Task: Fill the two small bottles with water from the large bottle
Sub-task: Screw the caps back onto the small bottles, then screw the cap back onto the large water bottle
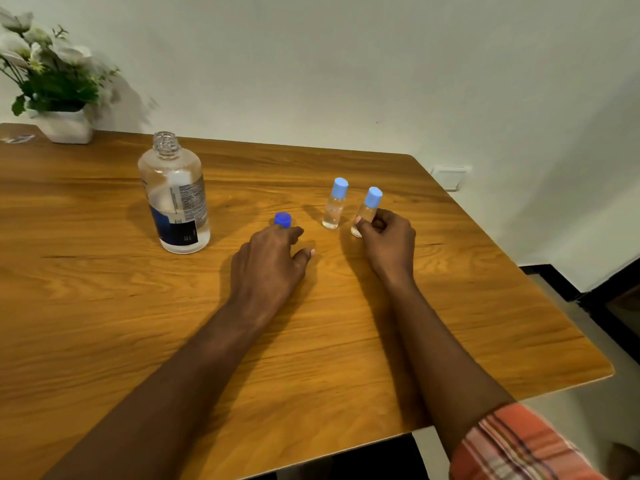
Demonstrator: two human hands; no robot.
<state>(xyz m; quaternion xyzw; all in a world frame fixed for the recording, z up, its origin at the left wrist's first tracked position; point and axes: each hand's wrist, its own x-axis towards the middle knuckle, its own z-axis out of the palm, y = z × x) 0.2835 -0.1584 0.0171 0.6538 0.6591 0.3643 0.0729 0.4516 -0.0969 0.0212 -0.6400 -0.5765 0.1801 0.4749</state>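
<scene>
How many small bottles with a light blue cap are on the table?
2. One small bottle stands free right of the dark blue cap; the other small bottle, tilted, is in the right hand.

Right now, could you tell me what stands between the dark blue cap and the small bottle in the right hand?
In the head view, the other small bottle stands upright between the dark blue cap and the held small bottle, its light blue cap on.

A home: wooden table (pixel 104 306), potted flowers (pixel 52 81), plain wall (pixel 346 64).
</scene>
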